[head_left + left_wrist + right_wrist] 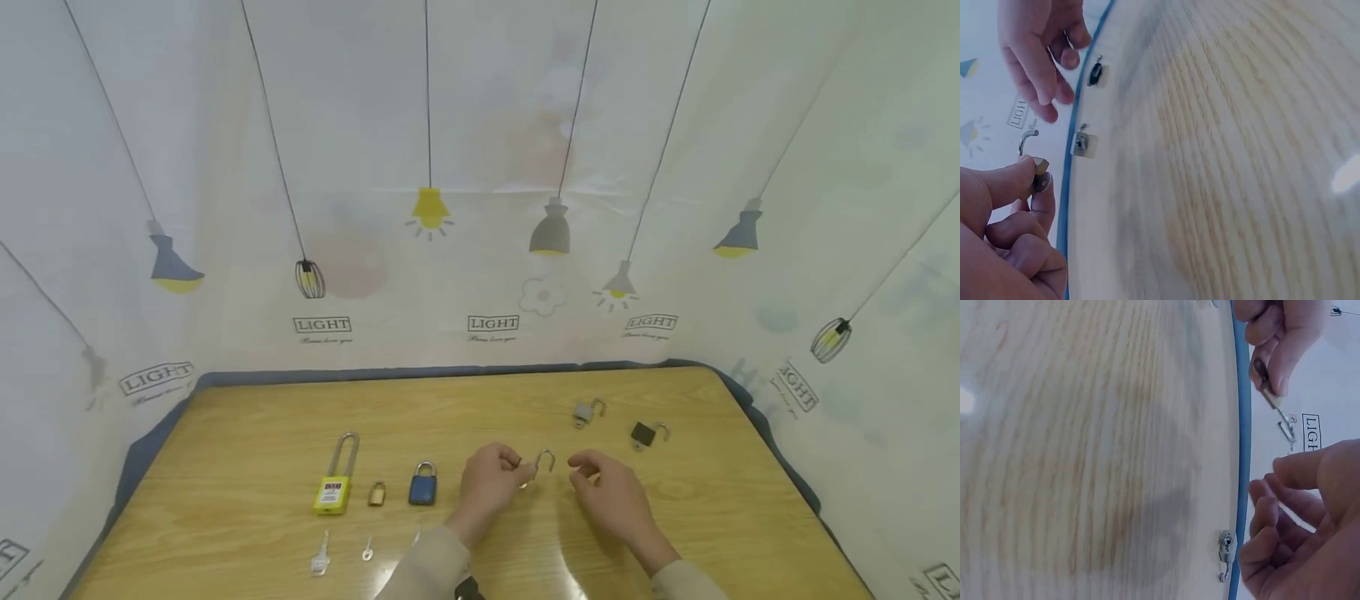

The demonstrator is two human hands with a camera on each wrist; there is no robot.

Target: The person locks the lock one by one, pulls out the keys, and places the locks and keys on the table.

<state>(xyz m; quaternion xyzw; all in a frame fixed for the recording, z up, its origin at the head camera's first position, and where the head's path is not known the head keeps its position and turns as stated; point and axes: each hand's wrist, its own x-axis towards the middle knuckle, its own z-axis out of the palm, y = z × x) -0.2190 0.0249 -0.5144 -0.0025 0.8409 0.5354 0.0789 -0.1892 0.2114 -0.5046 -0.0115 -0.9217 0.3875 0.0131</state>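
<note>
While the left hand (491,479) pinches the unlocked padlock (1041,165) above the bench (247,467) and the right hand (615,497), fingers loosely curved, holds nothing, the padlock's likely light, stiff body suits gripping

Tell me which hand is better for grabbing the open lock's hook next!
Probably the right hand: it looks empty and sits just beside the open shackle. The left hand is busy pinching the brass-coloured padlock by its body.
</note>
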